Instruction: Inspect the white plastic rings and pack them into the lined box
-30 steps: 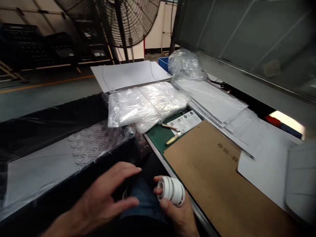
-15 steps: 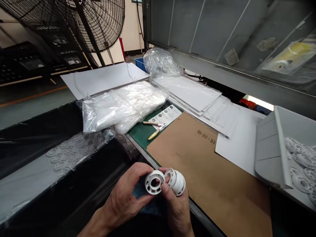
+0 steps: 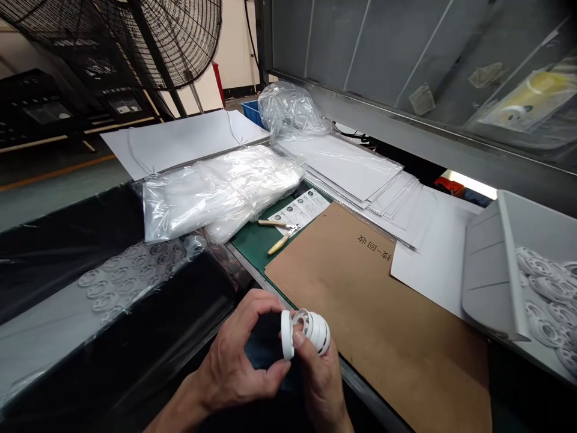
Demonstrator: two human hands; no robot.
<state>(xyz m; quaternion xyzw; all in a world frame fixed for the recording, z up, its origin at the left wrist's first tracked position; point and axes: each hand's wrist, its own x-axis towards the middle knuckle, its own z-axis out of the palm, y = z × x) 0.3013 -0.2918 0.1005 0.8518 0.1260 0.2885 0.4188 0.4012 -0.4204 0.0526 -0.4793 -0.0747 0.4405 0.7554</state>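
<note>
My left hand [image 3: 246, 352] pinches a white plastic ring [image 3: 286, 335] between thumb and fingers, and the ring is turned edge-on to me. Just right of it, my right hand [image 3: 322, 373] grips a short stack of similar white rings [image 3: 319, 332], with open slots in their walls. The right thumb lies across the near side of the stack, close to the left hand's ring; whether they touch I cannot tell. Both hands are above the near edge of the bench, in front of a brown cardboard sheet [image 3: 383, 313].
Nippers [image 3: 283, 234] with a yellow handle lie on a printed label sheet [image 3: 304, 207]. Clear plastic bags [image 3: 216, 186] and white sheets [image 3: 342, 165] are behind. A grey bin [image 3: 491, 264] of white rings stands right. Bagged rings [image 3: 126, 276] lie left. A large fan [image 3: 180, 42] stands behind.
The ring in my left hand has turned from facing me to edge-on. My left fingers have shifted slightly around it, and the right hand keeps its stack.
</note>
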